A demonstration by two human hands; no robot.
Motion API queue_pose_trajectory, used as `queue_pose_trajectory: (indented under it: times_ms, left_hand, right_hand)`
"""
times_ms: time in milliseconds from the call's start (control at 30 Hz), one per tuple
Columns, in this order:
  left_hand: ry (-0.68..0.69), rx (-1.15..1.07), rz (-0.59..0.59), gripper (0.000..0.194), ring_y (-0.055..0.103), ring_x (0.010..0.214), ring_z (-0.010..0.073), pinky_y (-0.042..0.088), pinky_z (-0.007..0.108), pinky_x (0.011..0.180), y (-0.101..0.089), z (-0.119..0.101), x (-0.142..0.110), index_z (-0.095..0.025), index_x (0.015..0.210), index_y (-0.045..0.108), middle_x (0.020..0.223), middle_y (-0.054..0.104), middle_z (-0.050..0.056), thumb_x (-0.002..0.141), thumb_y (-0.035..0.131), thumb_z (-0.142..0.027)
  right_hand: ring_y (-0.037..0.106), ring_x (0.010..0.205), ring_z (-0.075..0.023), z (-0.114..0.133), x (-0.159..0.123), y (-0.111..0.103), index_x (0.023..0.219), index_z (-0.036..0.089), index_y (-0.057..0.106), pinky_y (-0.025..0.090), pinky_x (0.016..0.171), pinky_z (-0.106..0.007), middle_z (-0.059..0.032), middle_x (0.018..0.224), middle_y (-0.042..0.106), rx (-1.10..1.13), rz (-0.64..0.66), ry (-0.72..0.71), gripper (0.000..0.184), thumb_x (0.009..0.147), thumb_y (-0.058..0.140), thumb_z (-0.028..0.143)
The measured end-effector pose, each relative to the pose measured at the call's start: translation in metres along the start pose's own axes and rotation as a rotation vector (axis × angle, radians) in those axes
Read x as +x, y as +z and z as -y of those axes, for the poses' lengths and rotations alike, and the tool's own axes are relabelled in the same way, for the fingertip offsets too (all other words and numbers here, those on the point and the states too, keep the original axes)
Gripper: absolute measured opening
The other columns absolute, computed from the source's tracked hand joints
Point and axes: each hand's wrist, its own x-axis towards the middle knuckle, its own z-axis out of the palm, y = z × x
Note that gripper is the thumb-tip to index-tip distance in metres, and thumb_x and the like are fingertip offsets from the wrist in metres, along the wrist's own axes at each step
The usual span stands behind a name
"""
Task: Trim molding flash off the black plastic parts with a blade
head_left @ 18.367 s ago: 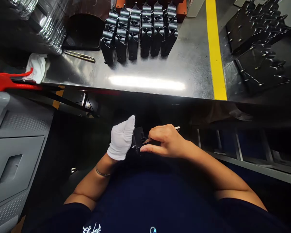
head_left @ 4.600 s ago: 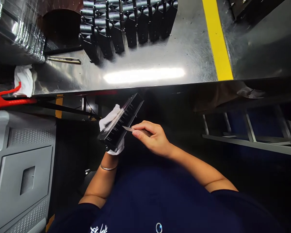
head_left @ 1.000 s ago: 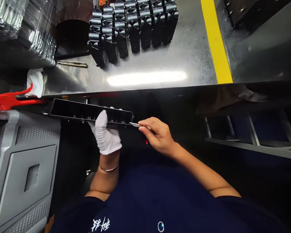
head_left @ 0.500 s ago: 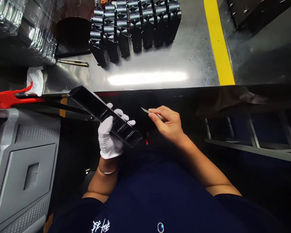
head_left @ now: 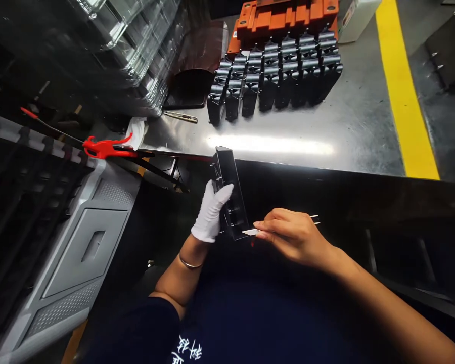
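Observation:
My left hand [head_left: 211, 212], in a white glove, grips a long black plastic part [head_left: 230, 194] that stands nearly on end over my lap, just below the table edge. My bare right hand [head_left: 291, 236] pinches a small metal blade [head_left: 250, 231], whose tip meets the lower end of the black part. A thin metal end of the tool sticks out behind my fingers.
A steel table [head_left: 349, 131] carries rows of upright black parts [head_left: 273, 76], an orange fixture [head_left: 284, 15], a second blade [head_left: 180, 117], a white cloth [head_left: 137, 130] and stacked clear trays [head_left: 136, 45]. Yellow tape [head_left: 405, 91] runs on the right. A red tool [head_left: 106, 147] and grey bin [head_left: 79, 242] sit left.
I have turned the black part from slanting leftward to nearly upright, and my right hand has brought the blade back down to its lower end. My view has swung left and up.

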Motion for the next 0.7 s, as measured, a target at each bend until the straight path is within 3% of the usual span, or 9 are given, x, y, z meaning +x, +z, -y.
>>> queue_pose_trajectory:
  times_ms: [100,300,400,500,567,633,700]
  left_hand:
    - [0.004,0.017,0.112,0.037,0.06,0.087,0.0154,0.048,0.03,0.083,-0.002,-0.004,-0.003,-0.021,0.106,0.06,0.096,0.063,0.0,0.076,0.072,-0.039]
    - [-0.089,0.076,0.369,0.044,0.058,0.103,0.0239,0.047,0.037,0.09,-0.001,0.002,-0.017,-0.019,0.112,0.058,0.109,0.062,0.007,0.077,0.07,-0.042]
    - [-0.09,0.159,0.427,0.053,0.054,0.111,0.0255,0.045,0.039,0.094,-0.003,0.003,-0.025,-0.021,0.12,0.055,0.118,0.059,0.008,0.075,0.072,-0.04]
    - [-0.204,0.222,0.54,0.063,0.057,0.1,0.0234,0.049,0.035,0.085,-0.01,0.0,-0.031,-0.021,0.121,0.054,0.11,0.061,0.006,0.067,0.079,-0.04]
    - [-0.32,0.144,0.609,0.059,0.06,0.078,0.0177,0.052,0.03,0.067,-0.017,-0.002,-0.031,-0.02,0.119,0.054,0.097,0.062,0.005,0.069,0.075,-0.045]
    - [-0.419,0.044,0.629,0.051,0.056,0.059,0.0122,0.049,0.026,0.051,-0.025,-0.003,-0.028,-0.02,0.115,0.053,0.086,0.06,0.003,0.075,0.067,-0.049]
    - [-0.494,0.009,0.639,0.048,0.054,0.052,0.0104,0.047,0.024,0.044,-0.032,-0.004,-0.026,-0.02,0.112,0.053,0.085,0.059,0.003,0.077,0.064,-0.051]
  right_hand:
    - [0.059,0.06,-0.0116,-0.002,0.005,-0.001,0.099,0.02,0.071,0.046,0.051,-0.022,-0.0042,0.072,0.064,-0.03,-0.045,-0.019,0.015,0.088,0.061,0.021]
    - [0.062,0.063,-0.0133,-0.02,0.02,-0.015,0.094,0.02,0.073,0.049,0.056,-0.025,-0.0055,0.075,0.068,-0.05,-0.19,0.075,0.014,0.087,0.062,0.026]
    - [0.064,0.065,-0.015,-0.038,0.031,-0.027,0.089,0.021,0.075,0.049,0.06,-0.027,-0.0055,0.077,0.071,-0.112,-0.294,0.179,0.017,0.086,0.063,0.033]
    - [0.066,0.071,-0.0169,-0.049,0.035,-0.04,0.084,0.021,0.075,0.051,0.066,-0.028,-0.0051,0.078,0.073,-0.161,-0.369,0.3,0.019,0.085,0.064,0.036]
    - [0.067,0.071,-0.0161,-0.045,0.034,-0.048,0.085,0.019,0.075,0.051,0.066,-0.027,-0.0052,0.079,0.073,-0.122,-0.33,0.283,0.019,0.085,0.064,0.035]
    - [0.065,0.068,-0.0143,-0.034,0.029,-0.056,0.089,0.019,0.074,0.049,0.063,-0.025,-0.0051,0.079,0.071,-0.091,-0.221,0.181,0.018,0.087,0.063,0.033]
    - [0.064,0.067,-0.0132,-0.022,0.025,-0.063,0.09,0.017,0.073,0.047,0.059,-0.024,-0.0053,0.078,0.07,-0.128,-0.091,0.061,0.019,0.088,0.062,0.033]
